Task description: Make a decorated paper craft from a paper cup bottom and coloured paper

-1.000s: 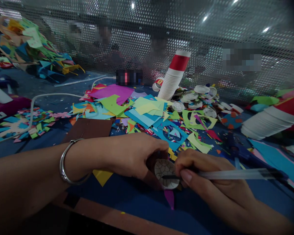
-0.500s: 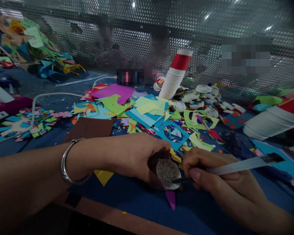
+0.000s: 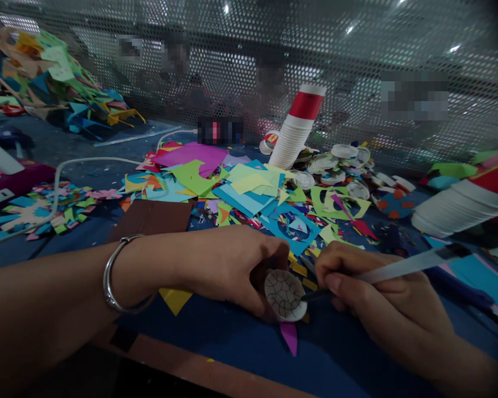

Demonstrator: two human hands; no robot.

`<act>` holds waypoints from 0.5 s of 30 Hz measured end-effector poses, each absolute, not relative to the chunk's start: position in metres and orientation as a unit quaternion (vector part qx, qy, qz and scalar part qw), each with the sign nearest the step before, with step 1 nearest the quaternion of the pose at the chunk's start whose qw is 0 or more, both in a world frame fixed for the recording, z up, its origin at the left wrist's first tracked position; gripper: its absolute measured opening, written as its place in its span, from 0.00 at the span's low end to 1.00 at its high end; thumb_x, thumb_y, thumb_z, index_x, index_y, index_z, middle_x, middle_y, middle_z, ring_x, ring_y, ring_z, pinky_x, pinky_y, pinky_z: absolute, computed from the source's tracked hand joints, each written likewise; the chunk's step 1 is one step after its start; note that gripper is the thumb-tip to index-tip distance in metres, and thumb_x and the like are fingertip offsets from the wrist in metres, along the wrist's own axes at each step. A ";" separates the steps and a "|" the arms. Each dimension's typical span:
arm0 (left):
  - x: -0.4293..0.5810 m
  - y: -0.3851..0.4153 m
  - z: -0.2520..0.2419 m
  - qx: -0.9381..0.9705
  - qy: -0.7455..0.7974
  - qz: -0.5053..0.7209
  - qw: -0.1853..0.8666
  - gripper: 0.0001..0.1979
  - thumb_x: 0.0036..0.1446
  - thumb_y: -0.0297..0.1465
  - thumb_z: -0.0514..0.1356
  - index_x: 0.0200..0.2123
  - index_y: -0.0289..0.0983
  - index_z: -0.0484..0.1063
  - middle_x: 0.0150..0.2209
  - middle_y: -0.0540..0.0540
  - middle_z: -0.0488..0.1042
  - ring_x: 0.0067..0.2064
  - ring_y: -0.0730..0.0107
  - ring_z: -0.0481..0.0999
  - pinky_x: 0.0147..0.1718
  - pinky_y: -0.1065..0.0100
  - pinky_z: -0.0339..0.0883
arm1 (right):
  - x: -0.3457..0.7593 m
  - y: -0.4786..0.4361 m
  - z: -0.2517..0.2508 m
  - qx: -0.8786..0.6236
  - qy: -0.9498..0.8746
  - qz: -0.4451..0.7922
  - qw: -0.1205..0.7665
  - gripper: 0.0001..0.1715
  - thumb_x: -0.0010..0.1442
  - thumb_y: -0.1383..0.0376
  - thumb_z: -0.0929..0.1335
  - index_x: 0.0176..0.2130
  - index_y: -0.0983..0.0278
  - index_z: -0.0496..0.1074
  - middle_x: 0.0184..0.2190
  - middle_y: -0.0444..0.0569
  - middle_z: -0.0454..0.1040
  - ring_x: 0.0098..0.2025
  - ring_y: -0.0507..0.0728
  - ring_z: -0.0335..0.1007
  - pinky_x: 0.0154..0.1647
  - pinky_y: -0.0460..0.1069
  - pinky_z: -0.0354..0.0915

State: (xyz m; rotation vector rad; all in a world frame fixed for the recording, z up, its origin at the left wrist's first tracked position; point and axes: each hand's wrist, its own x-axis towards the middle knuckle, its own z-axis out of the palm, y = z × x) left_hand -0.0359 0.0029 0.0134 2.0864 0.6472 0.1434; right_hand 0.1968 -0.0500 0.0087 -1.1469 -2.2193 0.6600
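A small round white disc like a cup base (image 3: pixel 285 296), its face covered in dark curved lines, is held near the table's front. My left hand (image 3: pixel 232 265) wraps round its left side, thumb below and fingers above. In my right hand (image 3: pixel 369 293) is a pen (image 3: pixel 402 269) with a pale barrel, its dark tip at the disc's right edge. A pointed purple paper piece (image 3: pixel 289 337) sticks out below the disc. Yellow paper (image 3: pixel 176 300) lies partly under my left wrist.
Coloured paper scraps (image 3: pixel 249 185) spread behind my hands, with brown paper (image 3: pixel 151 218) at their left. A tilted stack of paper cups (image 3: pixel 292 130) and round pieces (image 3: pixel 332 163) stand behind; another cup stack (image 3: pixel 460 204) is at right. A cable (image 3: pixel 95 159) crosses the left side.
The pen tip has moved from the lower middle of the disc's face to its right edge. My right hand has shifted slightly up and right; my left hand has barely moved.
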 end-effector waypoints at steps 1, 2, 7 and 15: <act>-0.036 0.003 0.014 0.847 0.261 0.057 0.459 0.22 0.45 0.37 0.72 0.42 0.39 0.70 0.31 0.53 0.73 0.30 0.73 0.71 0.25 0.74 0.57 | 0.197 -0.050 0.008 -0.426 -0.826 0.242 0.278 0.12 0.65 0.69 0.61 0.30 0.60 0.66 0.21 0.40 0.64 0.21 0.50 0.59 0.20 0.47 0.54; -0.036 0.003 0.014 0.848 0.258 0.056 0.459 0.21 0.45 0.37 0.72 0.41 0.38 0.70 0.30 0.53 0.73 0.30 0.73 0.71 0.24 0.74 0.57 | 0.197 -0.050 0.008 -0.427 -0.826 0.240 0.281 0.12 0.65 0.69 0.61 0.30 0.60 0.67 0.21 0.41 0.64 0.21 0.50 0.59 0.20 0.47 0.54; -0.037 0.003 0.014 0.855 0.261 0.054 0.445 0.24 0.45 0.38 0.72 0.43 0.39 0.70 0.32 0.53 0.74 0.30 0.73 0.71 0.25 0.74 0.58 | 0.196 -0.051 0.006 -0.426 -0.832 0.213 0.284 0.11 0.65 0.69 0.61 0.31 0.60 0.67 0.22 0.41 0.66 0.22 0.51 0.62 0.21 0.47 0.56; -0.036 0.003 0.014 0.848 0.262 0.046 0.458 0.23 0.45 0.39 0.72 0.42 0.39 0.70 0.32 0.52 0.75 0.31 0.71 0.72 0.25 0.72 0.57 | 0.192 -0.049 0.002 -0.419 -0.843 0.168 0.292 0.11 0.67 0.69 0.60 0.33 0.60 0.67 0.25 0.40 0.67 0.22 0.49 0.64 0.24 0.47 0.58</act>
